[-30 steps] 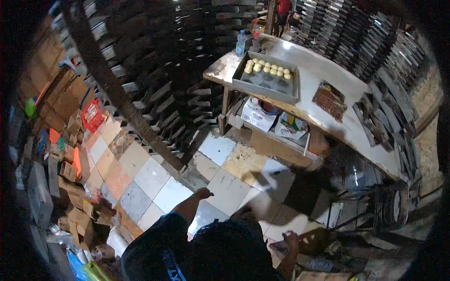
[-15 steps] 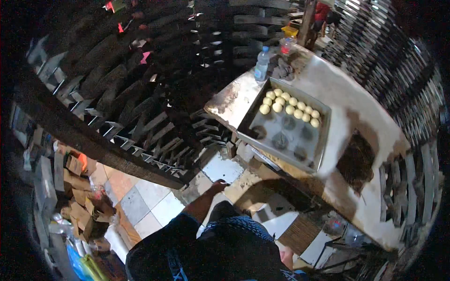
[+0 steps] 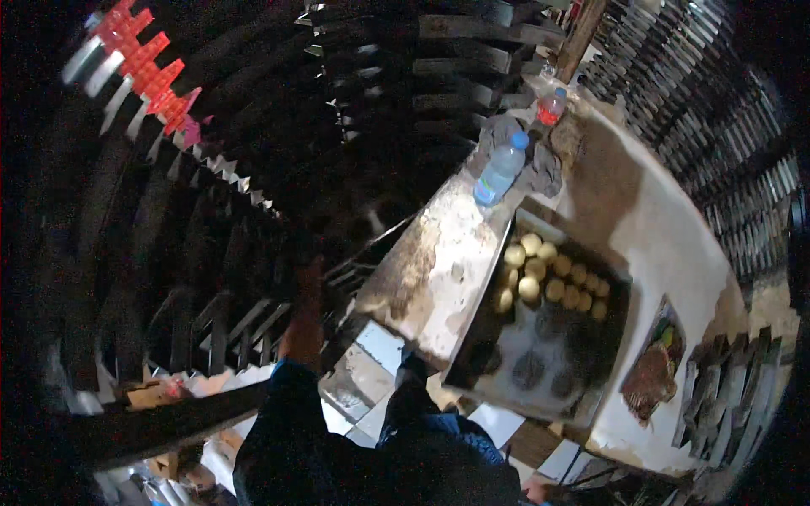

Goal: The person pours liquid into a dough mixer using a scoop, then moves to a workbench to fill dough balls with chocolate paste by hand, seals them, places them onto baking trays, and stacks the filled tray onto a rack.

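Observation:
My left forearm reaches up out of a dark sleeve, and my left hand fades into deep shadow beside the dark slatted structure, so its fingers do not show. At the lower edge, only a small part of my right hand is visible, low beside my body. Closest to it is the front of the worktop. On that worktop lies a large metal tray with several round pale dough balls grouped toward its far side. Dark round marks cover the tray's near part.
Behind the tray stand a clear water bottle with a blue cap and a smaller bottle with a red label, near a dark crumpled cloth. A brownish piece lies right of the tray. Cartons sit at lower left.
The view has swung, and the tray and bottles appear larger and lower. My left arm has gone from low over the floor tiles to raised toward the dark slats. My right hand remains low.

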A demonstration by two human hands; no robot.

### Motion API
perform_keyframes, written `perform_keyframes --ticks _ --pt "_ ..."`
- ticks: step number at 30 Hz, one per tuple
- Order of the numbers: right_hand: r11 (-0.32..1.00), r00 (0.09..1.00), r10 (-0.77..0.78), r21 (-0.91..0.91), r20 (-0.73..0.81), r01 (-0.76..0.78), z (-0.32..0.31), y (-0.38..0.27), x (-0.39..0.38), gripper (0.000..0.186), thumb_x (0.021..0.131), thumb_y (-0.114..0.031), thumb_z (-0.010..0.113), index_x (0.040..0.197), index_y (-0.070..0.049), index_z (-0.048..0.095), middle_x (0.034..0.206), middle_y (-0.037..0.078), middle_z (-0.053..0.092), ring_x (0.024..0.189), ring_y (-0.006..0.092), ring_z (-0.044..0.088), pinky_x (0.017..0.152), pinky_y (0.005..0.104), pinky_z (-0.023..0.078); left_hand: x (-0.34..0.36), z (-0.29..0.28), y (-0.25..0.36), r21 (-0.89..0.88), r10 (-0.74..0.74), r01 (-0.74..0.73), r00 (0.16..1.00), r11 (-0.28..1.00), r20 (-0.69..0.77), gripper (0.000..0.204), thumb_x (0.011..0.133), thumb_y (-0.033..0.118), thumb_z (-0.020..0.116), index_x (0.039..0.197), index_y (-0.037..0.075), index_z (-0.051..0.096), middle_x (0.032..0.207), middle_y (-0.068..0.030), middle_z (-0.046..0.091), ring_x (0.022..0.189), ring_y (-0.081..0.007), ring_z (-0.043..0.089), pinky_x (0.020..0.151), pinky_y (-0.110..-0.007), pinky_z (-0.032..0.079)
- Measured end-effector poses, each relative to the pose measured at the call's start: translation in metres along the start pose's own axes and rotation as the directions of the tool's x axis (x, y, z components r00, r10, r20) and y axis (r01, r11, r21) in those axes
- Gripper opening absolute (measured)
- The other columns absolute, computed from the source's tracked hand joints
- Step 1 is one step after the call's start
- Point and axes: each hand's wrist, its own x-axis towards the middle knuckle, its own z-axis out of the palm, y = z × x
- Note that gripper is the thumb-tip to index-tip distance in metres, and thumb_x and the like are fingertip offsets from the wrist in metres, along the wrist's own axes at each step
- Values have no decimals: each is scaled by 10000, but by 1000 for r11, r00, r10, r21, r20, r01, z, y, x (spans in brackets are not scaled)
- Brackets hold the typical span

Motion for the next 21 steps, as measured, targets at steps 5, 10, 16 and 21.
perform_keyframes --ticks 5,10,16,21 --pt "998 993 -41 48 -113 46 19 -36 -35 394 864 -282 486 1208 -96 446 1178 128 489 955 292 546 832 438 454 46 -1 -16 68 -8 10 1000 998 -25 691 725 500 660 1198 26 495 1075 -217 595 944 -352 591 823 -432 462" --pt "981 968 -86 148 -238 123 -12 -37 -38 386 866 -276 500 1197 -81 463 1157 120 503 944 278 546 824 423 454 57 -37 -17 86 13 -2 991 996 -130 711 726 535 647 1199 26 499 1058 -214 599 920 -357 593 806 -438 464" --pt "912 913 -228 255 -338 322 -63 -89 32 377 869 -269 517 1184 -64 484 1131 109 519 932 260 546 814 404 454 45 -98 -21 91 49 -21 949 996 -310 737 728 577 632 1201 26 504 1038 -209 604 891 -363 595 785 -445 468" --pt "774 791 -436 269 -429 573 -181 -160 125 371 871 -262 531 1174 -50 501 1109 100 533 922 246 546 806 389 454 20 -153 25 85 142 -117 892 990 -430 760 729 611 619 1202 27 508 1021 -206 609 866 -368 597 767 -451 471"
